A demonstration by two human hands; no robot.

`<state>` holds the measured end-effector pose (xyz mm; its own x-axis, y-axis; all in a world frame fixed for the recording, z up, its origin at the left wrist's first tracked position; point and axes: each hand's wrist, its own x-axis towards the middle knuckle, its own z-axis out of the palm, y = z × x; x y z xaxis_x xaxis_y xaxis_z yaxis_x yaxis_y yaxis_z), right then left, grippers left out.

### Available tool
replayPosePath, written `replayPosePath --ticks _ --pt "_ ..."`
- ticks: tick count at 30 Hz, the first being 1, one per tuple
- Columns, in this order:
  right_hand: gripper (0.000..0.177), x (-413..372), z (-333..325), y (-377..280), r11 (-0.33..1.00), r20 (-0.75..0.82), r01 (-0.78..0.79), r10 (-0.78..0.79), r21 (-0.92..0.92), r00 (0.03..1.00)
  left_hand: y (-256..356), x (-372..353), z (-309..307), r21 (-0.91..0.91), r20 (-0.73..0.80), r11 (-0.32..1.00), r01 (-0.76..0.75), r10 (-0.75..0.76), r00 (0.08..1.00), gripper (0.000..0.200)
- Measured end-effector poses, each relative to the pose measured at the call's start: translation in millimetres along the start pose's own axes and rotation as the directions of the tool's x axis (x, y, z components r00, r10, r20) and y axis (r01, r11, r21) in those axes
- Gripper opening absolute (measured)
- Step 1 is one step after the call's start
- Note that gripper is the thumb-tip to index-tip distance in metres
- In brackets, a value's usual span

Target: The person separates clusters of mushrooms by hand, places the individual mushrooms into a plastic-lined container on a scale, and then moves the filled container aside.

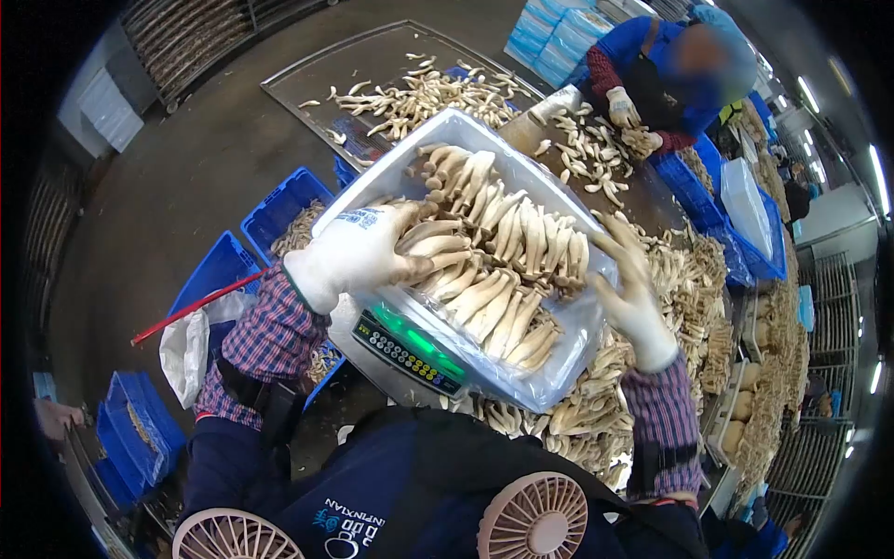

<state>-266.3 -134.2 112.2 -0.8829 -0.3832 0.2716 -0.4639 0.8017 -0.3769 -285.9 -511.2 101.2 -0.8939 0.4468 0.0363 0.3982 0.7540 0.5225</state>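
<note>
A white box (368,193) lined with clear plastic sits tilted in view over a digital scale (407,347) with a lit green display. Inside it, king oyster mushrooms (489,303) lie in two neat rows. My left hand (358,247), in a white glove, reaches over the box's left side, its thumb and fingers closed around a few mushrooms at the row's end. At the right side of the box is my gloved right hand (638,293), fingers apart, close to the mushroom ends and the liner; it holds nothing that I can see.
Loose mushrooms (675,289) are heaped to the right of the box. More lie on the metal table (326,70) behind it. Blue crates (284,200) stand at left. Across the table, a co-worker (643,74) in blue handles mushrooms with gloved hands.
</note>
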Motion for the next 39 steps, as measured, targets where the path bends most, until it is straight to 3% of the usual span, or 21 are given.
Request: replayPosePath --ticks 4,7,8,12,13,16,17,18,19,20,22,24,25,26,27,28,30,31,32,33,39 --pt "0.053 -136.8 -37.4 28.6 0.871 -0.209 -0.463 0.489 0.163 0.847 -4.0 8.7 -5.2 0.003 0.046 0.999 0.038 -0.038 0.998 0.042" --pt "0.06 -252.4 -49.0 12.4 0.635 -0.366 -0.726 0.762 0.264 0.534 0.7 -2.8 -13.5 -0.017 -0.085 0.99 0.143 -0.144 0.986 0.039" --pt "0.058 -307.4 -41.7 27.2 0.701 -0.391 -0.634 0.711 0.327 0.584 -2.7 -5.5 -5.5 0.109 -0.125 0.988 0.113 -0.099 0.987 0.037" --pt "0.046 -427.6 -4.2 6.5 0.423 -0.461 -0.557 0.884 0.715 0.081 11.5 -1.2 7.4 0.465 -0.046 0.867 0.182 -0.182 0.982 0.03" --pt "0.046 -447.3 2.4 -2.9 0.436 -0.537 -0.743 0.834 0.508 0.122 17.5 1.3 7.4 0.47 -0.063 0.869 0.156 -0.143 0.988 0.028" --pt "0.049 -485.8 31.1 -13.8 0.193 -0.254 -0.249 0.937 0.949 -0.24 10.9 4.5 8.0 0.522 -0.109 0.848 0.092 -0.041 0.993 0.031" --pt "0.051 -528.3 50.7 -0.8 0.322 -0.419 -0.805 0.902 0.498 0.102 12.4 3.3 7.3 0.539 -0.134 0.839 0.074 -0.002 0.991 0.031" --pt "0.05 -545.0 56.2 -1.2 0.43 -0.471 -0.874 0.738 -0.225 0.484 21.0 4.7 6.6 0.556 -0.162 0.829 0.06 0.037 0.986 0.032" --pt "0.051 -532.4 57.0 -4.4 0.388 -0.453 -0.751 0.882 0.535 0.133 59.7 7.3 11.3 0.509 -0.233 0.857 0.082 0.046 0.971 0.035" --pt "0.053 -507.6 55.6 -8.5 0.178 -0.195 -0.158 0.976 0.971 -0.093 88.3 7.9 19.7 0.453 -0.243 0.891 0.039 0.081 0.967 0.033" --pt "0.055 -516.0 68.2 2.1 0.204 -0.218 -0.116 0.968 0.972 -0.124 146.2 -1.9 73.1 -0.055 -0.335 0.969 -0.239 0.208 0.919 0.031" --pt "0.049 -508.2 61.7 3.4 0.118 -0.111 0.031 0.977 0.993 -0.182 210.0 -7.1 131.5 0.123 -0.266 0.654 -0.746 0.746 0.61 0.042" --pt "0.046 -508.9 57.7 6.3 0.032 -0.023 0.067 0.992 0.997 -0.125 244.1 -0.8 159.6 -0.134 0.05 0.554 -0.821 0.832 0.553 0.046" --pt "0.044 -512.8 56.3 11.1 -0.059 0.064 0.095 0.996 0.994 -0.055 268.9 -3.1 200.7 -0.232 0.072 0.441 -0.867 0.897 0.437 0.063" --pt "0.042 -534.9 80.7 33.2 -0.115 0.127 0.156 0.989 0.981 -0.069 280.8 -9.4 250.4 -0.203 0.091 0.343 -0.917 0.939 0.331 0.061" --pt "0.046 -532.0 69.6 30.0 -0.278 0.262 0.176 0.959 0.944 0.108 294.4 -16.6 283.1 -0.115 0.244 0.276 -0.954 0.939 0.243 0.053" --pt "0.056 -532.9 62.4 32.6 -0.422 0.419 0.064 0.906 0.904 0.052 293.3 -34.7 366.3 -0.261 0.398 0.172 -0.95 0.916 0.056 0.041" --pt "0.056 -533.3 64.7 37.4 -0.417 0.413 0.058 0.908 0.907 0.067 279.5 -44.3 421.7 -0.211 0.23 -0.04 -0.977 0.969 -0.089 0.049" --pt "0.061 -534.6 68.4 42.6 -0.339 0.337 0.082 0.941 0.937 0.038 288.9 -56.9 428.1 -0.106 0.448 0.001 -0.994 0.893 -0.047 0.05" --pt "0.066 -533.8 67.2 51.8 -0.261 0.262 0.105 0.965 0.96 0.006 277.9 -57.4 464.8 -0.156 0.388 -0.16 -0.975 0.898 -0.209 0.051" --pt "0.077 -525.4 32.0 122.4 -0.022 0.024 -0.01 0.977 1.0 0.211 301.3 -21.1 510.6 -0.451 0.477 0.139 -0.881 0.872 -0.106 0.037"
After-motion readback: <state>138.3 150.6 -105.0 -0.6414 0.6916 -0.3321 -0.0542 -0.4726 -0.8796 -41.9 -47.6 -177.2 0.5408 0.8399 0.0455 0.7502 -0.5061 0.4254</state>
